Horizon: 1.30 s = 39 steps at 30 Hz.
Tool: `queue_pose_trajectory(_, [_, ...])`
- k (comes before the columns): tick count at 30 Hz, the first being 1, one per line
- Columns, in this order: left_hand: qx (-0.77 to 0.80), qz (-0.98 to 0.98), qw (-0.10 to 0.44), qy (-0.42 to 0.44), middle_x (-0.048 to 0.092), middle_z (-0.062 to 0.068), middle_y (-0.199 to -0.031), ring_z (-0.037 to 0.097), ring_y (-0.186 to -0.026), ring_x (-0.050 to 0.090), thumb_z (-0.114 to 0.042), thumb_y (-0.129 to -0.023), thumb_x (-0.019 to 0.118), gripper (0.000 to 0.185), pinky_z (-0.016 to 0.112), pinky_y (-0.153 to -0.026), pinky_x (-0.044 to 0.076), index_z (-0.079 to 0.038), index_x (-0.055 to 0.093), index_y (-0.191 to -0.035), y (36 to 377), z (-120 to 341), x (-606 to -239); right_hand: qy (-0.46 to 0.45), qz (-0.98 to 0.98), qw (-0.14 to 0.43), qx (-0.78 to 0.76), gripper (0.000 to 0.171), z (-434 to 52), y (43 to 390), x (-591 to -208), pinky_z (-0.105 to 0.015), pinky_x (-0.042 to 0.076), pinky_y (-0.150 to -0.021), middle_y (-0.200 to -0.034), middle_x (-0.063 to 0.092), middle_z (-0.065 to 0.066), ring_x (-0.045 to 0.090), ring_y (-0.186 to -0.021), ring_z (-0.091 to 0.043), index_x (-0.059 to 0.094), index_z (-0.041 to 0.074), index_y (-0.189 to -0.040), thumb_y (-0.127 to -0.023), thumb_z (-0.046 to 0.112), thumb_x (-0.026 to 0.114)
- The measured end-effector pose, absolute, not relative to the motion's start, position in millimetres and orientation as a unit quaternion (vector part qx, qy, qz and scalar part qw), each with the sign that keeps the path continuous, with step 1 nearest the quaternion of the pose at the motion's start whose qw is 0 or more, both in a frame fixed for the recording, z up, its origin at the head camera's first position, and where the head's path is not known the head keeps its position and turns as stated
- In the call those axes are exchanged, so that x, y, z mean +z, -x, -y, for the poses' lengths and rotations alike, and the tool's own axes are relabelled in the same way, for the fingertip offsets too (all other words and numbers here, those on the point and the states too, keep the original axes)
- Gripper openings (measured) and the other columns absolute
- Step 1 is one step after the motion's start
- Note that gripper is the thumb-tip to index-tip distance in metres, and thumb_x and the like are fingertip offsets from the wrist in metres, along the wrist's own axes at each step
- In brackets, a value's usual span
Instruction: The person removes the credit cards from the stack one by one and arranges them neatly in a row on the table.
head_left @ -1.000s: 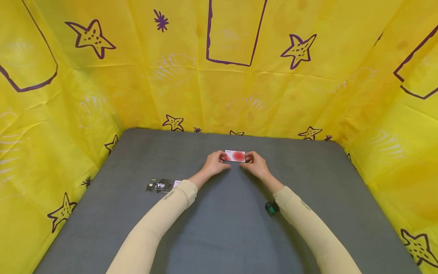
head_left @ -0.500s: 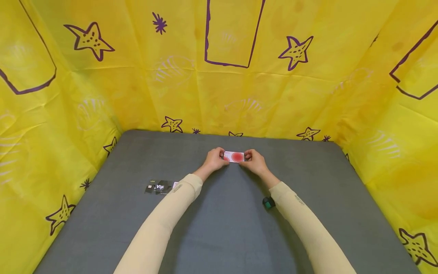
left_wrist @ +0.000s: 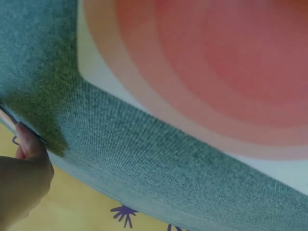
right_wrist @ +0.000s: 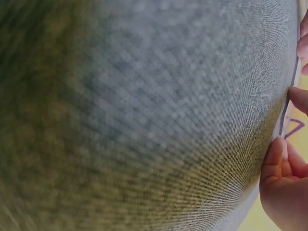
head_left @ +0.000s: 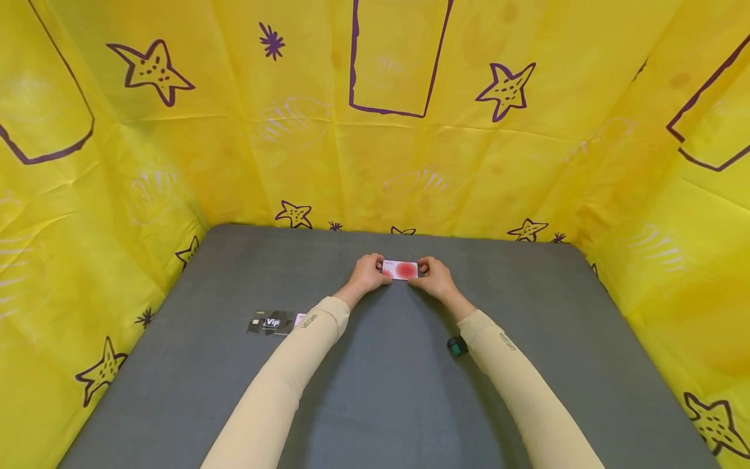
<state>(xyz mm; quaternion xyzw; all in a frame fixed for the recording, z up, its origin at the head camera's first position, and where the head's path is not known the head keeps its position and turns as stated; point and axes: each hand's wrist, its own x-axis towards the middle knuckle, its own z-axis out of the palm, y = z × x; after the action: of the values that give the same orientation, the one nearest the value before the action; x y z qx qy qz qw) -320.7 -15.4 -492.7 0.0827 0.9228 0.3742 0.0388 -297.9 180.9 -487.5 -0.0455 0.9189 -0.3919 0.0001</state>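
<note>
White-and-red card (head_left: 401, 270) pinched at its two short ends, left end clamped between thumb and fingers of the left hand (head_left: 366, 274), right end likewise by the right hand (head_left: 436, 278), over the far middle of the grey table (head_left: 375, 397); contact with the surface can't be told. Black "Vip" card (head_left: 271, 322) laid flat nearer on the left, a pale card (head_left: 300, 319) just beside it, partly covered by the left sleeve (head_left: 287, 391). Table backed by a yellow starfish-printed curtain (head_left: 363, 156).

The held card (head_left: 401, 270) looks smooth, the tablecloth (head_left: 375, 391) matt, woven.
</note>
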Motion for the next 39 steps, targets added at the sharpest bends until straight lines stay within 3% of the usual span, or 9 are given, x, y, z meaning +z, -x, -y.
queue_pose_trajectory(3, [0.375,-0.922,0.049,-0.08,0.057,0.011,-0.102,0.024,-0.095,0.052,-0.019,-0.078,0.081,0.055,0.034,-0.087,0.045,0.002,0.059,-0.123,321,17,-491,0.043,-0.923,0.017,-0.381,0.053,-180,296,-484,-0.042,0.044,-0.087,-0.102,0.058,-0.016,0.052,-0.094,-0.031,0.057,-0.005,-0.122,-0.079,0.018,0.078])
queue_pose_trajectory(4, [0.372,-0.923,0.06,-0.074,0.057,0.012,-0.102,0.024,-0.095,0.051,-0.016,-0.079,0.08,0.053,0.035,-0.088,0.044,0.003,0.058,-0.124,307,16,-471,0.044,-0.924,0.019,-0.378,0.054,-180,296,-483,-0.041,0.044,-0.087,-0.102,0.058,-0.016,0.052,-0.094,-0.031,0.057,-0.005,-0.122,-0.08,0.019,0.078])
queue_pose_trajectory(17, [0.359,-0.925,0.091,-0.085,0.055,0.01,-0.103,0.024,-0.097,0.049,-0.02,-0.08,0.08,0.059,0.035,-0.087,0.042,-0.001,0.057,-0.131,310,20,-470,0.06,-0.924,0.031,-0.376,0.053,-185,296,-485,-0.038,0.042,-0.083,-0.102,0.056,-0.014,0.05,-0.092,-0.028,0.057,-0.003,-0.123,-0.082,0.021,0.078])
queue_pose_trajectory(27, [0.361,-0.925,0.077,-0.088,0.056,0.01,-0.1,0.023,-0.095,0.05,-0.019,-0.079,0.081,0.056,0.034,-0.086,0.043,-0.001,0.059,-0.128,312,20,-475,0.072,-0.925,0.014,-0.374,0.05,-184,298,-486,-0.034,0.042,-0.079,-0.096,0.056,-0.013,0.051,-0.088,-0.027,0.059,-0.004,-0.119,-0.081,0.02,0.078])
queue_pose_trajectory(34, [0.363,-0.925,0.064,-0.092,0.055,0.009,-0.097,0.022,-0.092,0.05,-0.018,-0.079,0.082,0.055,0.033,-0.083,0.043,-0.001,0.06,-0.126,311,20,-476,0.074,-0.912,0.008,-0.403,0.052,-185,298,-490,-0.039,0.044,-0.08,-0.096,0.058,-0.014,0.052,-0.087,-0.029,0.059,-0.005,-0.119,-0.079,0.021,0.08])
queue_pose_trajectory(39, [0.366,-0.924,0.052,-0.101,0.055,0.009,-0.095,0.022,-0.09,0.05,-0.017,-0.079,0.082,0.055,0.034,-0.082,0.043,-0.001,0.06,-0.127,311,19,-476,0.083,-0.908,-0.018,-0.411,0.052,-187,299,-493,-0.035,0.045,-0.074,-0.091,0.059,-0.011,0.052,-0.08,-0.025,0.06,-0.004,-0.115,-0.077,0.023,0.082])
